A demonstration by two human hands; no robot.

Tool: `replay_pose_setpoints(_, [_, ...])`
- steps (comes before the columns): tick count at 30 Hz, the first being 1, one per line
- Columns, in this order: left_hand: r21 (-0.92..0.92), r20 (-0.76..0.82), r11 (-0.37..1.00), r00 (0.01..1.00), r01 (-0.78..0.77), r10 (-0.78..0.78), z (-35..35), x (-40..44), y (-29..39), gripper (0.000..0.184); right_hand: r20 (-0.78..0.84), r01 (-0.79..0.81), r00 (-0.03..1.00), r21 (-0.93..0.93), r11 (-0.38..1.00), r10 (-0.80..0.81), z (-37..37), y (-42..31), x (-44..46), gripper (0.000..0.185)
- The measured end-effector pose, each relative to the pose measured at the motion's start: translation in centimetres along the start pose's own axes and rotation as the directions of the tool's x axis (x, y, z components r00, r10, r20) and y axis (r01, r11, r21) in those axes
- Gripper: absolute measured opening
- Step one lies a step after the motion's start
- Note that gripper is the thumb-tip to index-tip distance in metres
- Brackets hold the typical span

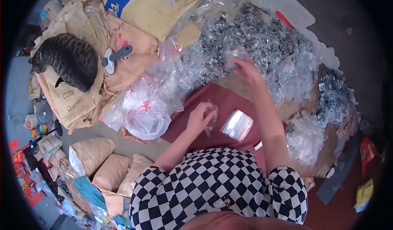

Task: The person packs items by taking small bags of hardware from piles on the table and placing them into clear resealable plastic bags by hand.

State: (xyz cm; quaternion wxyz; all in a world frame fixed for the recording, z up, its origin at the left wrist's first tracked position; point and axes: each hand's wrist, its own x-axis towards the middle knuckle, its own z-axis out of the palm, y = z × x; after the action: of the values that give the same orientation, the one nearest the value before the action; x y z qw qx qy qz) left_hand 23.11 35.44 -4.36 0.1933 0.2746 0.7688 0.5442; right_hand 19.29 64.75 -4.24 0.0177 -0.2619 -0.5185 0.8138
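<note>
My left hand (201,117) is closed in a pinch on a small clear plastic bag (211,123) that hangs from its fingers over the dark red sheet (192,135). Stretched forward, my right hand (247,67) grips a clear packet (234,57) at the near edge of a large heap of small clear-wrapped parts (256,33). Blur hides what the packet contains. Between my forearms, a flat stack of shiny clear bags (237,125) lies on the red sheet.
Crumpled clear plastic bags (149,107) lie to the left. A striped cat (73,60) lies on brown paper sacks (77,107), near a grey-handled tool (118,58). Filled sacks (112,170) stand at lower left. More wrapped parts (335,95) and clear plastic (305,140) sit at right.
</note>
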Motion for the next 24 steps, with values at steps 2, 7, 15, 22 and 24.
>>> replay_pose_setpoints(2, [-0.009,0.088,1.000,0.996,0.020,-0.019,-0.5,0.1,-0.3,0.020,0.064,-0.022,0.997,-0.285,0.958,0.042,4.2,-0.2,3.2,0.069])
replay_pose_setpoints(7, [0.466,-0.040,0.851,0.955,-0.243,0.294,-2.2,-0.7,0.0,0.015,-0.063,-0.125,0.992,-0.438,0.890,0.108,9.8,2.0,9.0,0.063])
replay_pose_setpoints(15, [0.406,-0.024,0.887,0.968,-0.219,0.250,-4.7,-1.9,-2.4,0.038,-0.070,0.202,0.876,-0.845,0.495,-0.477,1.1,0.9,5.8,0.047])
replay_pose_setpoints(22, [0.242,0.224,0.969,0.968,0.054,-0.110,-2.2,-0.3,-1.4,0.068,0.040,0.320,0.873,-0.800,0.508,-0.487,-1.9,-6.6,8.1,0.040])
replay_pose_setpoints(24, [0.277,0.292,0.957,0.942,0.081,-0.164,-1.5,-0.2,-2.0,0.076,0.109,0.485,0.793,-0.709,0.512,-0.600,-1.4,-8.1,10.6,0.044])
